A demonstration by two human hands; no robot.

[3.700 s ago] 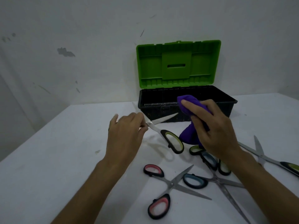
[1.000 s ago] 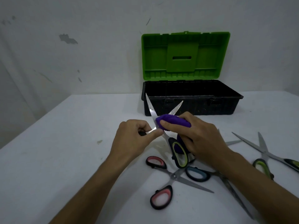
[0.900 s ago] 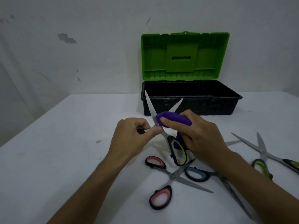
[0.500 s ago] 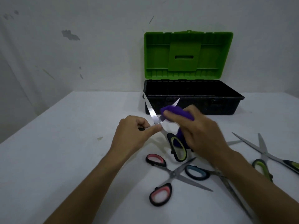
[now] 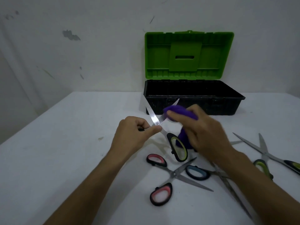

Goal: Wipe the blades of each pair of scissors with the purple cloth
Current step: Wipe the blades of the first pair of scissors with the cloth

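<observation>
My left hand (image 5: 134, 133) pinches a pair of green-handled scissors (image 5: 177, 147) near the pivot, holding it above the table with the blades spread apart and pointing up. My right hand (image 5: 201, 129) grips the purple cloth (image 5: 178, 111) and presses it around the right blade, close to its tip. The left blade (image 5: 151, 115) is bare and shiny. On the table below lie pink-handled scissors (image 5: 162, 192), blue-handled scissors (image 5: 197, 172) and another green-handled pair (image 5: 266, 157) at the right, all with blades apart.
An open toolbox stands at the back: black base (image 5: 194, 96), green lid (image 5: 188, 54) upright against the white wall. The white table (image 5: 65, 143) spreads to the left, its left edge running diagonally.
My right hand has slid the purple cloth upward along the right blade, from near the pivot toward the tip. The left hand keeps the same hold on the scissors.
</observation>
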